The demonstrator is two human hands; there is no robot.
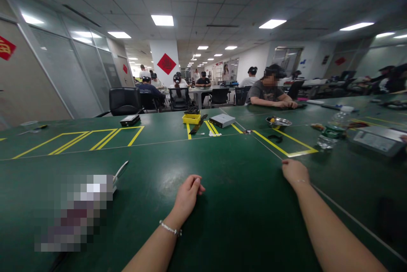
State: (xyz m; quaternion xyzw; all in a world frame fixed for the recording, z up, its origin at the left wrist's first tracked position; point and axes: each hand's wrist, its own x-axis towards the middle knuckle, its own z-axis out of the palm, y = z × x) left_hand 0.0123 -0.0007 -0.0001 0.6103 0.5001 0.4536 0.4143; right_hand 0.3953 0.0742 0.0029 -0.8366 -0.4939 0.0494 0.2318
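Note:
My left hand [190,197] rests on the green table [229,212] with its fingers curled in and the thumb on top. No object shows in it. Farther right, my right hand [296,172] lies closed on the tabletop, over a thin pale seam. Nothing sticks out of its fingers either. A yellow tape outline [302,153] lies just beyond the right hand. To the left of my left hand is a long blurred-out object [79,212] with a white cable [121,169] at its far end.
Across the table are a black box [130,120], a yellow tray [191,119], a silver drive-like box [222,120] and a metal bowl [281,122]. At right stand a water bottle [332,130] and a grey metal box [378,140]. A person [265,93] sits opposite.

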